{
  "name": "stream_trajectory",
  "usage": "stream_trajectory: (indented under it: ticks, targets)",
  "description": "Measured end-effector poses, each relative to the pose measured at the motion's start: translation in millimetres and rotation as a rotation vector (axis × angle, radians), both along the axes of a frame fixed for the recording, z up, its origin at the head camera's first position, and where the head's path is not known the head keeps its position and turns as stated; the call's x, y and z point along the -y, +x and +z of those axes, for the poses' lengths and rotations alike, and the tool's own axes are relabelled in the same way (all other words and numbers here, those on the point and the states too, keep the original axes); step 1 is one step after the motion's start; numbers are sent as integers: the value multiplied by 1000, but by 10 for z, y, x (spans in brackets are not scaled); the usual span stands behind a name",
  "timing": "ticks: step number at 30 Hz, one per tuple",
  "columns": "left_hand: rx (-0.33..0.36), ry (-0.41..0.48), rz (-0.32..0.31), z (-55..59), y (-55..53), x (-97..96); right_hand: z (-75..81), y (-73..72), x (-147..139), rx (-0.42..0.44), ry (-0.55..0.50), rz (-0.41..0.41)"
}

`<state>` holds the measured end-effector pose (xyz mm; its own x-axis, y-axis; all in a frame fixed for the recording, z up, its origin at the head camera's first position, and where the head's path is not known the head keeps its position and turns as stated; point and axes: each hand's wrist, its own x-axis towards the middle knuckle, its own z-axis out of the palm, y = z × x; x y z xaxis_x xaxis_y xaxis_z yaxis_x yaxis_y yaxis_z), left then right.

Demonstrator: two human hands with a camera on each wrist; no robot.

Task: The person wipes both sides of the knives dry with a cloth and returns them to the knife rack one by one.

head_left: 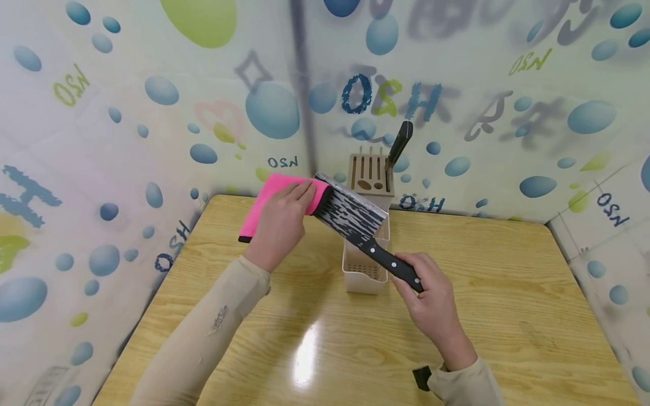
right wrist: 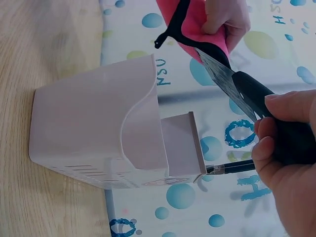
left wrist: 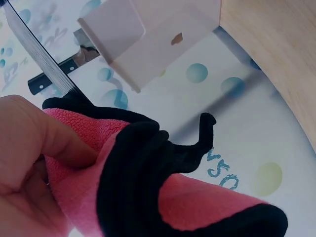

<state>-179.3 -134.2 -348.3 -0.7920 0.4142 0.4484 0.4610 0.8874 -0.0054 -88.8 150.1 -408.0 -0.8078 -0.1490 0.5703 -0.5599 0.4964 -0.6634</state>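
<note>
A cleaver (head_left: pixel 352 211) with a black riveted handle is held up in the air, blade toward the upper left. My right hand (head_left: pixel 429 293) grips its handle (right wrist: pixel 296 131). In my left hand (head_left: pixel 284 223) is a pink cloth (head_left: pixel 261 200) with black edging, pinched around the far end of the blade. The left wrist view shows the thumb pressing into the folded cloth (left wrist: pixel 79 133), with the blade (left wrist: pixel 44 59) coming out beyond it. Below and behind the cleaver stands a beige knife holder (head_left: pixel 365 282), partly hidden by the blade.
Another black-handled knife (head_left: pixel 400 145) stands in a slot of the holder's slotted top (head_left: pixel 373 163). The wooden table (head_left: pixel 508 293) meets patterned walls at its back and sides. A small black piece (head_left: pixel 422 378) shows beside the right sleeve.
</note>
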Motion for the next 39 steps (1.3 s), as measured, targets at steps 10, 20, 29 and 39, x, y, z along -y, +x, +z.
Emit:
stream_trajectory:
  ticks: [10,20,29,39]
  targets:
    - [25,5,62,13,-61,8,-1,0,28,-9,8,24]
    - [19,-47,-4,-70,14,-143,-44,2,63,14,36,5]
    - [-5,-101,-42,-73,134,-318,-50,-23,85,13,17,-4]
    - [-74,-109,-96,-84,278,-488,-38,-40,115,21,18,-14]
